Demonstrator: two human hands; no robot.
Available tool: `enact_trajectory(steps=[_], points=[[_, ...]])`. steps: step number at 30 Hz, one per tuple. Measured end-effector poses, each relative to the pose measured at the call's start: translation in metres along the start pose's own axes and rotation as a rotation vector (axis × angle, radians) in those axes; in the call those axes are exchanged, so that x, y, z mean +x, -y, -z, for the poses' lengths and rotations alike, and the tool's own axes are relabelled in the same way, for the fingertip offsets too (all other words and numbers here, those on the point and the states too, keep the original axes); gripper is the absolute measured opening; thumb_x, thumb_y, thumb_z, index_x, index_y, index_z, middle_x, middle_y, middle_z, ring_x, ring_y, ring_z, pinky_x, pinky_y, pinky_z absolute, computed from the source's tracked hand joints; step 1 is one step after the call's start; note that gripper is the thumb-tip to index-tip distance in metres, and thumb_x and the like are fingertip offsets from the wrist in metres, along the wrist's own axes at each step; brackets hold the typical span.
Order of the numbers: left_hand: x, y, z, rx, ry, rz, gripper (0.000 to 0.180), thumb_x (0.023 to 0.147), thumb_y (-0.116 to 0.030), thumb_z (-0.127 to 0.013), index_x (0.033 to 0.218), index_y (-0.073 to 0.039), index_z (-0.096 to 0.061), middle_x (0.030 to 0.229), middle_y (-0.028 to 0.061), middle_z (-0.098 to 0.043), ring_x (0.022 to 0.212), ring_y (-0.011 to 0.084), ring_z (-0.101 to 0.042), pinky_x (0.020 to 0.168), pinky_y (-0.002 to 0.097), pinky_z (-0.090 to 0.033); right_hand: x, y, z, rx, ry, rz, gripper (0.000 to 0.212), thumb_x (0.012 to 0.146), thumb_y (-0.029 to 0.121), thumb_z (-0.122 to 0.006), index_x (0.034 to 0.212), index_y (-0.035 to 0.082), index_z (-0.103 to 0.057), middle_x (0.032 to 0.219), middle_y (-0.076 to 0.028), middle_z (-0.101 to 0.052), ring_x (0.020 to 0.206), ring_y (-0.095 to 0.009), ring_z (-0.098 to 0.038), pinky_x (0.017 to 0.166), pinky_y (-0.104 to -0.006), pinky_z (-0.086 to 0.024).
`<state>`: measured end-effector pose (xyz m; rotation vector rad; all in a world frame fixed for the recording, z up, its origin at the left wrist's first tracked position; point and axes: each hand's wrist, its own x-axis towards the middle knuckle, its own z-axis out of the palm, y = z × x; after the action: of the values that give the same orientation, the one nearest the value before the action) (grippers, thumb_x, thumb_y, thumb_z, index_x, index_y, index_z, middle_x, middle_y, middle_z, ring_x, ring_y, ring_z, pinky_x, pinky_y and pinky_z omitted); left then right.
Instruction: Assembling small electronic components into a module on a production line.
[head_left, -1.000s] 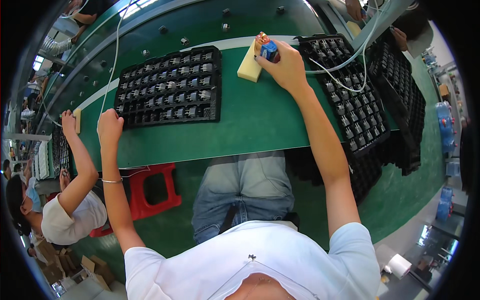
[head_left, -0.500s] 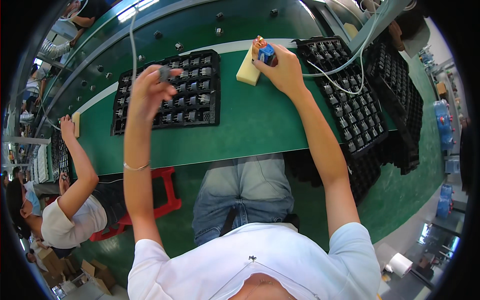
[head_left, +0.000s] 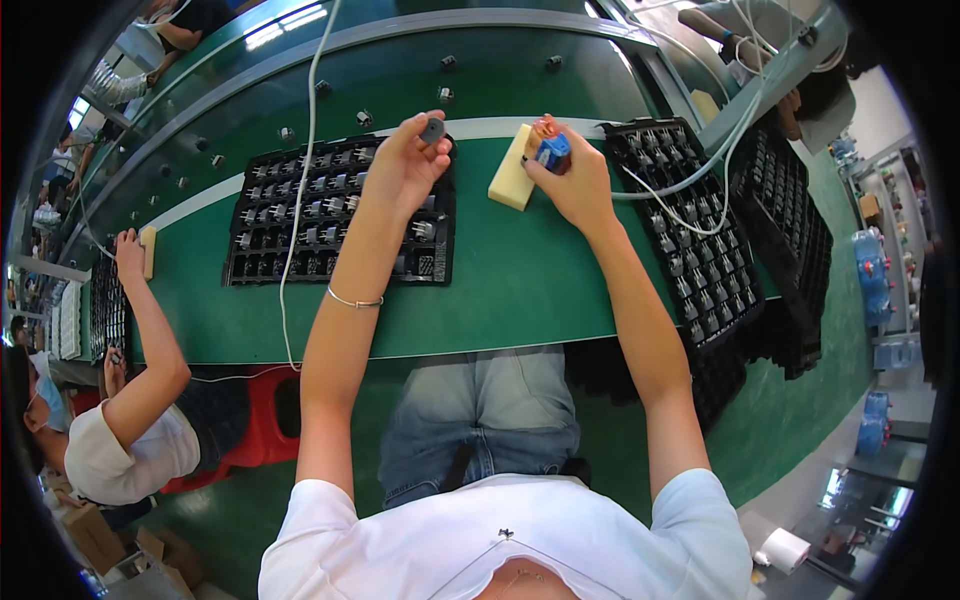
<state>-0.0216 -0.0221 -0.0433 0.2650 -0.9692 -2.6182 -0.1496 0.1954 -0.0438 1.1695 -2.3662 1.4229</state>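
Observation:
My left hand, palm turned up, pinches a small dark grey round part with a little hole in its face. It is raised over the right end of a black tray with rows of small grey pronged parts. My right hand is wrapped round a small blue handheld piece with an orange, coppery top; its exact kind is unclear. A pale yellow block stands just left of that hand. The two hands are apart.
A second black parts tray lies on the right, with stacked black trays beyond it. A grey hose and white cables cross there. Loose parts dot the far dark surface. A co-worker sits at the left.
My left hand has moved right, from over the tray's middle toward my right hand, with the grey part still in it. My right hand keeps its blue piece. The view has shifted slightly.

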Motion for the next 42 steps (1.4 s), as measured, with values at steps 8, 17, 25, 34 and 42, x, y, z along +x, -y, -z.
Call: enact_trajectory(steps=[8,17,25,34,42], points=[[-0.009,-0.005,-0.006,0.049,0.060,0.011,0.036,0.102,-0.029,-0.055,0.120,0.001,-0.060,0.087,0.0085,-0.066,0.065,0.0185,-0.066,0.056,0.0268,-0.053,0.079,-0.025,-0.024,-0.069,0.011,-0.083,0.043,0.070,0.030,-0.074,0.102,0.003,-0.069,0.073,-0.012,-0.068,0.068,-0.021,-0.067,0.070,-0.0339,-0.053],[-0.013,-0.005,-0.013,0.053,0.019,0.128,0.035,0.105,-0.034,-0.046,0.114,-0.003,-0.059,0.080,0.0036,-0.055,0.057,0.0111,-0.043,0.052,0.0239,-0.032,0.140,-0.056,-0.069,-0.339,-0.052,0.005,0.040,0.070,0.036,-0.073,0.093,0.003,-0.069,0.082,-0.021,-0.070,0.080,-0.040,-0.068,0.075,-0.0462,-0.054],[-0.020,0.000,-0.014,0.183,0.198,0.025,0.026,0.102,-0.031,-0.056,0.107,-0.006,-0.059,0.080,0.0038,-0.057,0.058,0.0087,-0.047,0.050,0.0218,-0.036,0.118,-0.014,-0.056,-0.089,0.089,0.003,0.035,0.078,0.032,-0.072,0.093,0.001,-0.070,0.075,-0.012,-0.069,0.070,-0.025,-0.068,0.067,-0.0379,-0.052],[-0.030,0.014,-0.044,0.548,0.148,-0.143,0.019,0.098,-0.016,-0.058,0.115,-0.006,-0.059,0.079,-0.0017,-0.054,0.060,0.0032,-0.043,0.051,0.0184,-0.031,0.008,0.032,-0.017,0.765,0.232,-0.368,0.036,0.094,0.029,-0.061,0.113,-0.001,-0.068,0.083,-0.002,-0.067,0.061,-0.003,-0.055,0.051,-0.0193,-0.040],[-0.025,0.018,-0.037,0.634,0.134,-0.138,0.031,0.082,-0.012,-0.081,0.095,-0.001,-0.056,0.083,0.0034,-0.065,0.066,0.0034,-0.057,0.055,0.0178,-0.043,-0.002,0.025,-0.013,0.855,0.212,-0.365,0.037,0.095,0.026,-0.060,0.119,-0.003,-0.060,0.092,-0.006,-0.068,0.070,-0.007,-0.063,0.056,-0.0208,-0.049]])
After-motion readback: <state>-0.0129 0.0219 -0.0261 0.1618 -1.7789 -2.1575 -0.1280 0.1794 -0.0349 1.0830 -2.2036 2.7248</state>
